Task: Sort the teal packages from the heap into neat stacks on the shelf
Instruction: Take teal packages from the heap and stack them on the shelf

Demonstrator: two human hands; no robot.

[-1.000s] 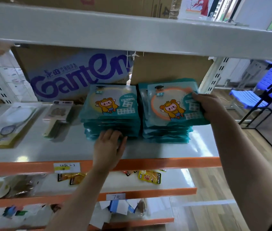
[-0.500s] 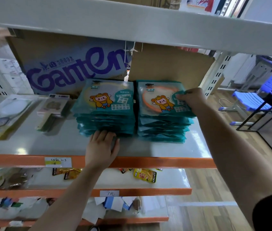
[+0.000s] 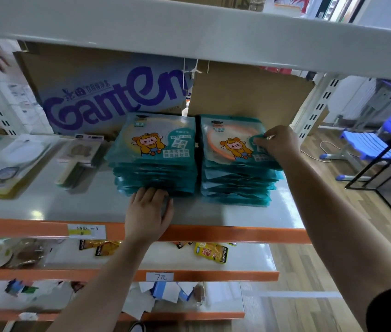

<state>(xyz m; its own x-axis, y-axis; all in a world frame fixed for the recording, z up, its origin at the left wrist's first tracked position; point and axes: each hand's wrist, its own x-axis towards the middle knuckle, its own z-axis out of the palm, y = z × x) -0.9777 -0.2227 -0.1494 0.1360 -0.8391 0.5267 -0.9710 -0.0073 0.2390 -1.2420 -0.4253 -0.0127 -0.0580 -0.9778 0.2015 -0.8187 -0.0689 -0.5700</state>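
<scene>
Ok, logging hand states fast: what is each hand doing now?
Left hand: open, touching the front of the left stack of teal plastic packages.
Right hand: grips the top teal plastic package of the right stack.

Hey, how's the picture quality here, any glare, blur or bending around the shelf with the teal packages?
Head view: soft glare patches on the grey shelf; the packaged items at far left are smeared by blur, while print on the left stack reads fairly sharp; the wide lens bends the upper shelf beam; the right hand covers part of the right stack's top package.
</scene>
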